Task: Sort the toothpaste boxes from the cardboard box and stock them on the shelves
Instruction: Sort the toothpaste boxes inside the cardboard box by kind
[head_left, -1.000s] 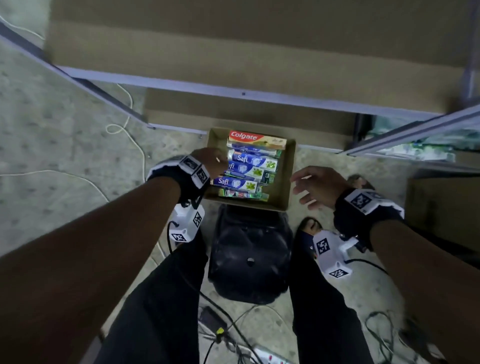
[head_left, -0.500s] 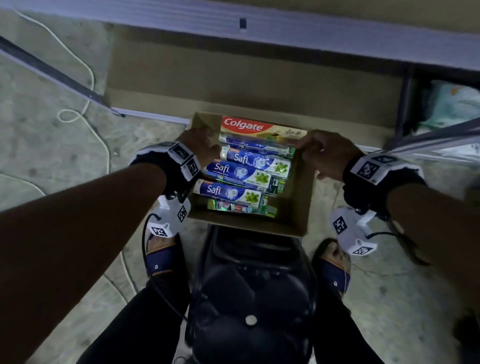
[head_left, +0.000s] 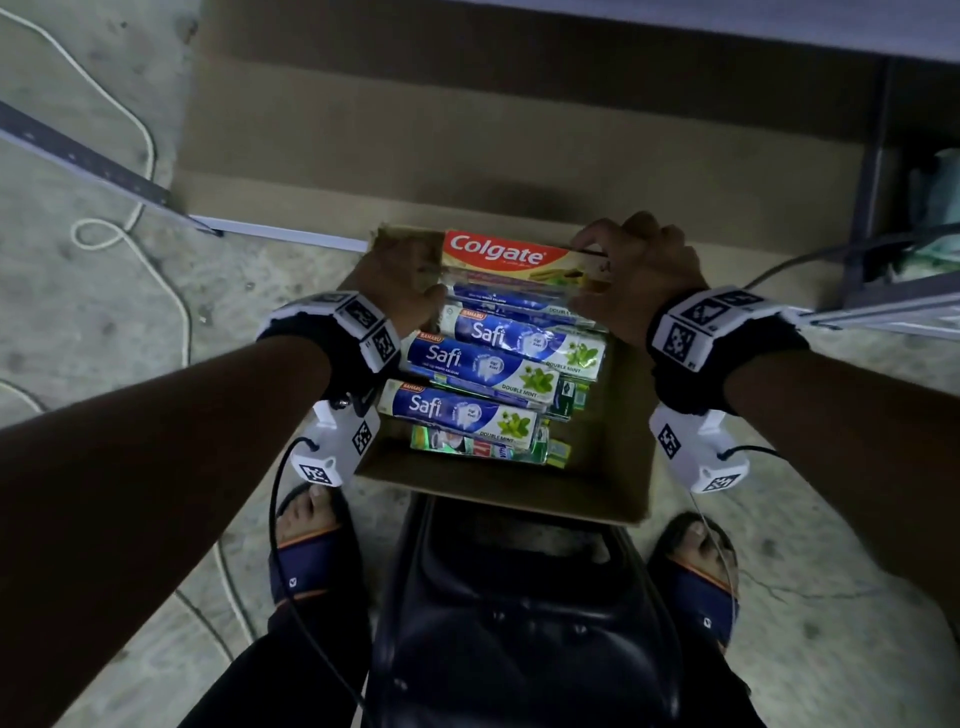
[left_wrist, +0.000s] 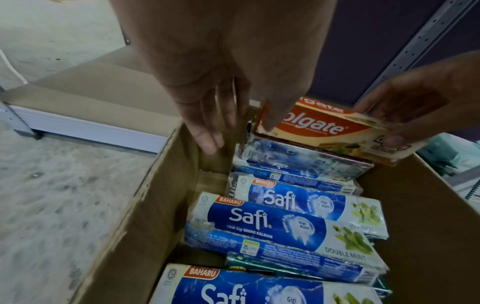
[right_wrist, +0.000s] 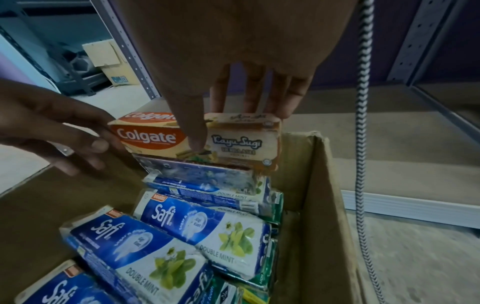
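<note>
- Fingers (right_wrist: 249, 92) of my right hand (head_left: 641, 270) curl behind the Colgate box (head_left: 511, 257), thumb pressing its front face: a firm pinch on its right end.
- Left hand (head_left: 400, 280) holds the opposite end, thumb on the face, other fingers hanging loosely straight beside the carton wall.
- That Colgate box sits topmost at the far end of the open cardboard box (head_left: 618, 499), above blue Safi boxes (head_left: 483, 358).
- Beyond, I see the lowest shelf (head_left: 467, 156); below, sandalled feet and a dark stool.
</note>
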